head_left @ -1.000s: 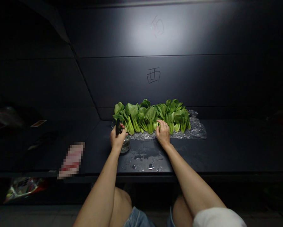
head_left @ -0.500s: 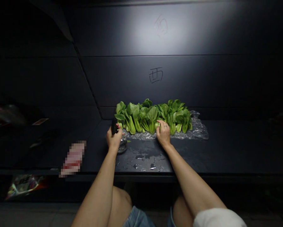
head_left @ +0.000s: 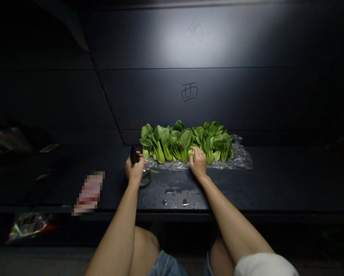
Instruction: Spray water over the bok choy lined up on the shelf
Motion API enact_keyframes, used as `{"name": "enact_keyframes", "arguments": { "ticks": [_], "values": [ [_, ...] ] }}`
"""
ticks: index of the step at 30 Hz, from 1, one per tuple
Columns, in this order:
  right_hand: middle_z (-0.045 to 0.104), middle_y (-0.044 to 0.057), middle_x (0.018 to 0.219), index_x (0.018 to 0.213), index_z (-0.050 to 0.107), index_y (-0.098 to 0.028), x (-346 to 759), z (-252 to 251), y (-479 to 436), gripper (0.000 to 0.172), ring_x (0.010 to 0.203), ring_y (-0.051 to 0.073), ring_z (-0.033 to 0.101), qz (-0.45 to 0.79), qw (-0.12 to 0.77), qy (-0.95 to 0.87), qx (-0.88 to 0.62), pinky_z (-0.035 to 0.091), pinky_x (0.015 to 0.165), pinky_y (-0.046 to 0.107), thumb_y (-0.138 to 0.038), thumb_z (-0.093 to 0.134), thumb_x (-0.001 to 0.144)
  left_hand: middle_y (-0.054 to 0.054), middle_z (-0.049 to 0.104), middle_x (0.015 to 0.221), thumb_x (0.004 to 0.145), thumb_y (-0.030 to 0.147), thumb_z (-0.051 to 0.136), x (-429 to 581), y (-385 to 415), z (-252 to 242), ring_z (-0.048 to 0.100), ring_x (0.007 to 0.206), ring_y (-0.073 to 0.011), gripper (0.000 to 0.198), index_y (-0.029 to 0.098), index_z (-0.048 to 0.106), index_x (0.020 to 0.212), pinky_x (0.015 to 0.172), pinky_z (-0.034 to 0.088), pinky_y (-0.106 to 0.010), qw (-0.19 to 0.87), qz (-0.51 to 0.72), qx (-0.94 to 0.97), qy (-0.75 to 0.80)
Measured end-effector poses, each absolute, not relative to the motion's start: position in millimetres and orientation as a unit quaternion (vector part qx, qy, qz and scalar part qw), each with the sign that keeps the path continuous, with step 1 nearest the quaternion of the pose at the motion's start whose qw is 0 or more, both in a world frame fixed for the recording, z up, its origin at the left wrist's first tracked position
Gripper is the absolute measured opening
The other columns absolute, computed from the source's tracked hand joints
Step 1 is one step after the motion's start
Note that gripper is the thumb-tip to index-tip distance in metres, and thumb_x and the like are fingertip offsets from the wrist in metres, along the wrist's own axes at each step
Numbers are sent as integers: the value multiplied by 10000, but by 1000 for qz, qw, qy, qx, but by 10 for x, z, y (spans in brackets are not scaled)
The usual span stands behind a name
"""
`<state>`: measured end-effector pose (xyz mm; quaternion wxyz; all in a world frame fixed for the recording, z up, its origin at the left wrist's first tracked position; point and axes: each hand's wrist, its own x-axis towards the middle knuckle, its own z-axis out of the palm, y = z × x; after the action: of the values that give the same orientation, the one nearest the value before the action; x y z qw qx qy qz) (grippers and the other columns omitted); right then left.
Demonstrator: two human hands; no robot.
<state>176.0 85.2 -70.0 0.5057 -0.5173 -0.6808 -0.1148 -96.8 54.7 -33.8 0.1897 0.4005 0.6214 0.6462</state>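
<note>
Our hands are apart: the right hand [head_left: 198,164], nearer, touches the bok choy row [head_left: 186,143] running crosswise at frame centre, the left hand [head_left: 135,171] gripping a dark tool [head_left: 134,155] off its left end.

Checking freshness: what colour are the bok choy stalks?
The bok choy stalks are pale green, shown in the head view.

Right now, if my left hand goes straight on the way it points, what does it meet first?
Your left hand would probably meet the pale green stem of the leftmost bok choy first, though depth is unclear.
</note>
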Motion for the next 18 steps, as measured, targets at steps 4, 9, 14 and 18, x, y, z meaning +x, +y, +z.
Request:
{"name": "enact_keyframes", "arguments": {
  "ticks": [4,9,14,18],
  "values": [
    [648,153,1189,1213,590,-143,1775,-704,853,380,1119,251,559,-112,504,-680,-521,427,964,394,-139,401,883,-34,729,886,696,230,614,-946,546,-320,683,550,-148,238,178,666,923,557,539,-237,193,645,406,617],
    [644,152,1198,1223,587,-152,1800,-690,835,386,1140,250,554,-108,504,-679,-522,423,970,396,-142,398,886,-15,708,791,698,254,625,-857,493,-249,680,542,-152,206,179,658,888,558,529,-233,202,636,435,604],
    [652,154,1191,1208,595,-139,1828,-661,810,376,1110,254,564,-107,505,-676,-527,432,952,389,-142,404,885,-22,690,838,662,234,614,-662,413,-145,637,515,-124,231,169,636,883,525,535,-243,242,651,465,549],
    [654,150,1188,1210,598,-144,1857,-655,799,374,1114,254,563,-110,506,-673,-528,430,956,387,-144,411,886,-15,658,796,636,202,608,-511,394,-80,629,536,-129,236,164,634,867,513,542,-251,265,653,460,540]
  ]
}}
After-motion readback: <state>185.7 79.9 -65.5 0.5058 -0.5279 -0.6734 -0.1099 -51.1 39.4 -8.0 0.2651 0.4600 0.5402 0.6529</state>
